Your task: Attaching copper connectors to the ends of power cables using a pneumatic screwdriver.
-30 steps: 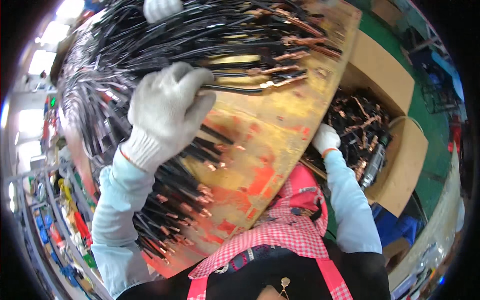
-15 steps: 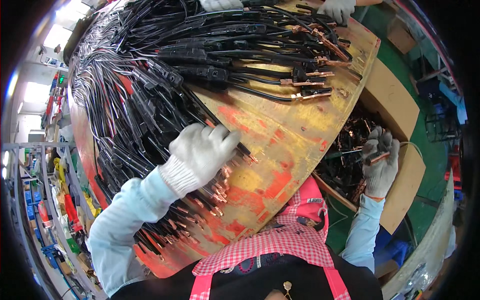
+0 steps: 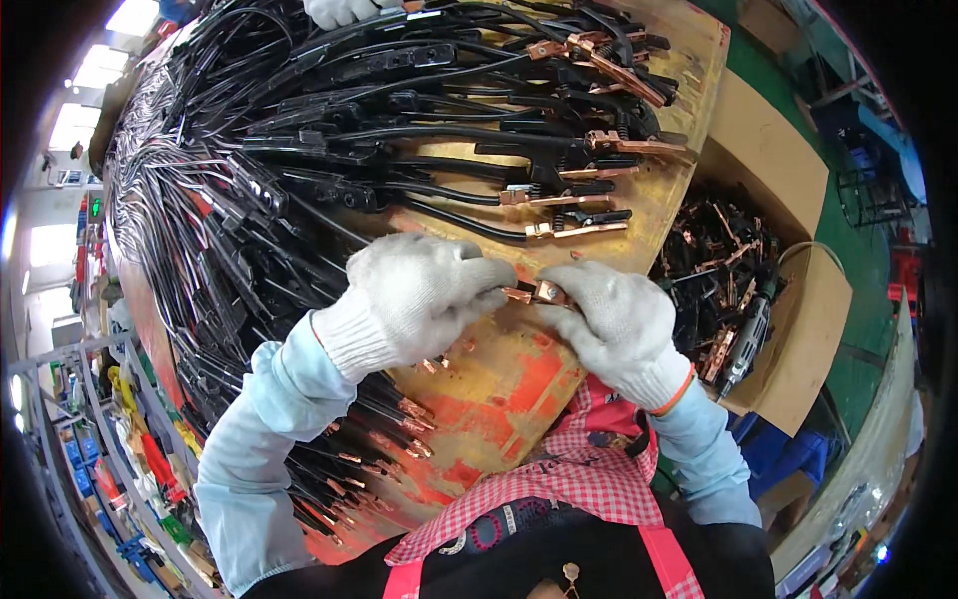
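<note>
My left hand (image 3: 414, 295), in a white knit glove, is closed around the end of a black cable, mostly hidden by the fingers. Its bare copper tip (image 3: 517, 295) points right. Meeting it is a small copper-and-black clamp (image 3: 549, 292), pinched by my gloved right hand (image 3: 619, 324). Whether the tip sits inside the clamp I cannot tell. Both hands are just above the worn yellow-and-red table (image 3: 489, 384). Beyond them lie black cables ending in copper-jawed clamps (image 3: 579, 230). More bare-ended black cables (image 3: 404, 424) lie under and below my left forearm.
A cardboard box (image 3: 803, 344) at the table's right edge contains many copper-and-black clamps (image 3: 723, 240) and a grey hand-held tool (image 3: 750, 334). Black cable fittings (image 3: 289, 190) heap the left side. A co-worker's gloved hand (image 3: 339, 10) is at the far edge.
My right hand has left the box and come over the table, bringing a clamp to the cable end. My left hand still holds its cable, slightly farther right.
</note>
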The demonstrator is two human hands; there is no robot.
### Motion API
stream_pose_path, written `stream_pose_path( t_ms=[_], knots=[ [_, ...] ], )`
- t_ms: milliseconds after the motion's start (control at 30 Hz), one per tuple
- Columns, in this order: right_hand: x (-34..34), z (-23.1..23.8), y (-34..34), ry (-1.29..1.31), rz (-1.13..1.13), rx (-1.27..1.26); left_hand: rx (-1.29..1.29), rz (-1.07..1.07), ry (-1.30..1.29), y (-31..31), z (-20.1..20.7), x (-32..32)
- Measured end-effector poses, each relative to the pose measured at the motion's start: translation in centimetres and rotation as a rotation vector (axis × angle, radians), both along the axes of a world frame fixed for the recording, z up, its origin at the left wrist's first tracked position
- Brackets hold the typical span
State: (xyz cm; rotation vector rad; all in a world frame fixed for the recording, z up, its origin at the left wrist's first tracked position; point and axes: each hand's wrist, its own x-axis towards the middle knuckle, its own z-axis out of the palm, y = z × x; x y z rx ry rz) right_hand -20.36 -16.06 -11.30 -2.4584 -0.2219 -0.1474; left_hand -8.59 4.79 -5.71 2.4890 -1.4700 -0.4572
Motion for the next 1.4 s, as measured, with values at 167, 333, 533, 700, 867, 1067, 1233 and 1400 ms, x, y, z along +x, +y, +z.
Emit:
stream_pose_path(
  t_ms=[167,333,533,700,867,1067,1233,1400],
  knots=[
    [0.7,-0.8,1.1,-0.128,0.003,0.093,-0.047,0.077,0.104,0.3,0.0,-0.2],
    [0.6,-1.2,2.1,-0.097,-0.043,0.16,-0.09,0.103,0.194,0.6,-0.1,0.0],
    [0.4,-2.5,2.4,-0.155,-0.023,0.219,-0.028,0.125,0.253,0.9,-0.5,-0.1],
    [1.0,-2.2,2.2,-0.172,0.093,0.079,0.021,0.107,0.403,1.3,-0.2,0.3],
    [1.6,-2.1,2.5,-0.243,0.177,0.002,0.14,0.231,0.623,1.3,-0.4,0.5],
    [2.5,-2.4,2.7,-0.224,0.243,-0.006,0.333,0.392,0.733,0.3,0.3,0.7],
    [3.3,-2.4,2.6,-0.168,0.296,0.044,0.318,0.422,0.692,0.3,0.9,0.4],
    [3.4,-2.2,2.4,-0.119,0.283,0.058,0.001,0.127,0.287,2.6,-1.2,0.2]
  ],
)
